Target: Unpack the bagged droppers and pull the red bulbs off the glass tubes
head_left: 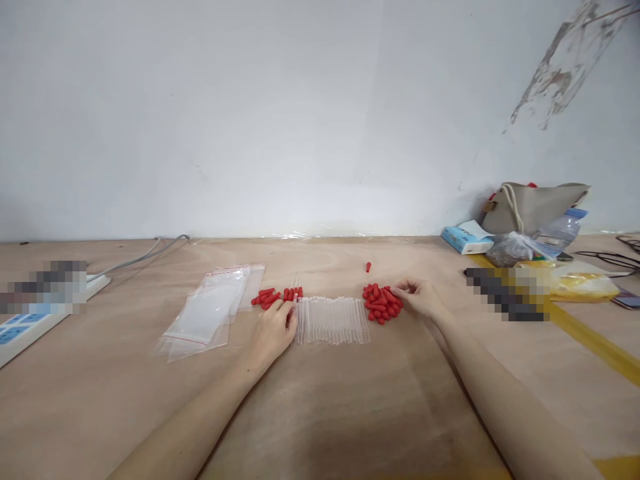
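A row of clear thin dropper tubes [333,320] lies side by side on the brown table covering. At its left end is my left hand [275,328], fingers curled in against the outermost tubes; what they grip is hidden. Just beyond those fingers, several red rubber bulbs [293,293] sit in line with slim clear tips pointing away. More red bulbs [266,298] lie left of them. To the right of the row is a heap of red rubber bulbs [381,305]. My right hand [419,298] pinches a bulb at the heap's right edge.
Clear zip bags [205,320] lie overlapped on the left, near a white power strip [35,323]. One loose red bulb [369,267] lies behind the heap. At the right are a tissue pack [466,238], a grey bag [543,207] and yellow packaging [585,287]. A wall closes off the back.
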### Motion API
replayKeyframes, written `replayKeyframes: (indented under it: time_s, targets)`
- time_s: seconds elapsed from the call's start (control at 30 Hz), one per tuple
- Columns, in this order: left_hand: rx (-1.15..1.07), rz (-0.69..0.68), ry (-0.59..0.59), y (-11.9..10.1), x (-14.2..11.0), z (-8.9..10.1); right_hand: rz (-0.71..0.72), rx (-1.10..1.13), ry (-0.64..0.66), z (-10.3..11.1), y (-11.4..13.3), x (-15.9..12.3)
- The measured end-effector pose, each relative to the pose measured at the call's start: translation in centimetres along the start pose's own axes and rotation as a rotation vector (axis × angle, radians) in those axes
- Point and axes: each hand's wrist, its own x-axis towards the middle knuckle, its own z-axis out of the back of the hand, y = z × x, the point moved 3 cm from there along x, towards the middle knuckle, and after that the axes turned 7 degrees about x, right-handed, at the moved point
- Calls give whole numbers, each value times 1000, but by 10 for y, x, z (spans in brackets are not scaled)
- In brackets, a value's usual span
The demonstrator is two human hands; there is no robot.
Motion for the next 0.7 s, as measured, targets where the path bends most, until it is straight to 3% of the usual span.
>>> replayKeyframes:
  time_s: [0.33,0.4,0.47,0.57,0.7]
  targets:
    - [-5,84,-88,10,16,16,30,18,-101,3,1,5]
    - [31,148,-21,15,29,17,26,21,-132,3,0,5]
    - [56,274,122,22,46,11,28,13,-165,3,-2,5]
    - [33,434,381,33,69,-10,44,5,-193,4,-4,5]
    - [4,501,524,44,93,-37,56,-2,-199,3,-6,5]
